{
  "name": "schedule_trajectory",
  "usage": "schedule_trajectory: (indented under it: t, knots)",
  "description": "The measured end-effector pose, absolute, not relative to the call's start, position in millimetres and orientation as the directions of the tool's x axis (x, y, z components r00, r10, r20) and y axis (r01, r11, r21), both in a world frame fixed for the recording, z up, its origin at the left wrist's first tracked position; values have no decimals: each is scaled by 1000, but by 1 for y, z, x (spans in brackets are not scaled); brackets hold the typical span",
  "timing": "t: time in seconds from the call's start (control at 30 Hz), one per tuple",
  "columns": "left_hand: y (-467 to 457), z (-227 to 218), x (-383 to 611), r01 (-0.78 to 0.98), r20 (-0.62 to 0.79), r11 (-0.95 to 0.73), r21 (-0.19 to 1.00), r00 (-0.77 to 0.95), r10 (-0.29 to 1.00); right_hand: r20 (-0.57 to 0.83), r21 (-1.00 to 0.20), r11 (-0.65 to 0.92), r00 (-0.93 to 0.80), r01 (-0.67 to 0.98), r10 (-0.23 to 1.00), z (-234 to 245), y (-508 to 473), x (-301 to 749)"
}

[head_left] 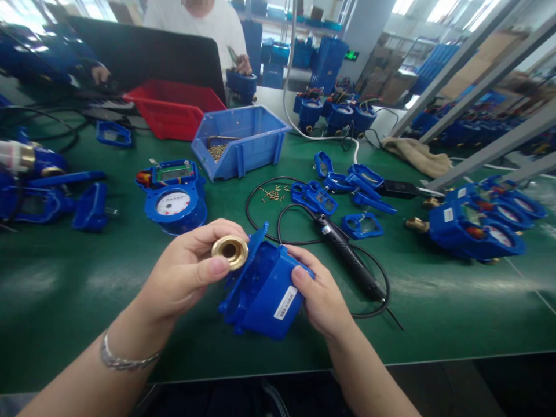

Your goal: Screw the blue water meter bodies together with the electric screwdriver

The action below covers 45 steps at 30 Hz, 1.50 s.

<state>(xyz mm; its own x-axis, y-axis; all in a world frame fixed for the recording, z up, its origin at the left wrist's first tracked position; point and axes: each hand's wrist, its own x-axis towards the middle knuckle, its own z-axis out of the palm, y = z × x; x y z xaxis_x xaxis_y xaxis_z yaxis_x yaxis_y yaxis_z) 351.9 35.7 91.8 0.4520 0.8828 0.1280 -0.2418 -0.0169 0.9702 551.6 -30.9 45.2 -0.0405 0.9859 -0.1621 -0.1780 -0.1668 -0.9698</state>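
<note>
Between my hands, above the table's front part, is a tilted blue water meter with a white barcode label on its side. My left hand is closed round its brass pipe end, whose round opening faces me. The blue housing's right side is gripped by my right hand, thumb on top. A blue cover part stands at an angle along the housing's left edge. Just beyond my left hand sits another water meter with a white dial and a circuit board. A black electric screwdriver lies right of my right hand.
Small brass screws lie loose near a blue bin and a red bin. Blue cover frames are scattered mid-table, with several meters at right. A metal rack slants there. A person works opposite.
</note>
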Motion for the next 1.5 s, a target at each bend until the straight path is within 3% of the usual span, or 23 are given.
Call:
schedule_trajectory:
  t: [0.27, 0.7, 0.77, 0.87, 0.97, 1.07, 1.17, 1.3, 1.5]
  knots:
    - [28, 89, 355, -264, 109, 24, 964, 475, 873, -230, -935, -222, -1, -276, 973, 52, -30, 549]
    - [19, 94, 367, -57, 202, -201, 978, 507, 838, -274, -936, -251, 60, -246, 960, 60, -20, 553]
    - [16, 95, 370, -38, 220, -235, 971, 526, 822, -276, -946, -266, 27, -185, 961, 65, -20, 558]
    - [8, 96, 379, 4, 269, -333, 943, 579, 769, -250, -968, -244, -107, 62, 962, 76, -19, 573]
    - [-2, 95, 391, 63, 333, -477, 877, 636, 696, -289, -943, -248, -177, 223, 941, 82, -18, 586]
    - [-10, 90, 398, 24, 432, -566, 824, 619, 656, -377, -926, -370, -128, 76, 917, 74, -21, 594]
    - [-17, 78, 392, -40, 560, -608, 793, 440, 702, -382, -914, -394, -125, -96, 916, 59, -28, 597]
    - [-27, 56, 372, -1, 709, -719, 695, 168, 685, -368, -908, -383, -115, -172, 923, 47, -37, 599]
    - [-43, 27, 343, 311, 810, -887, 342, 381, 446, -343, -893, -367, -135, -258, 929, 46, -45, 599]
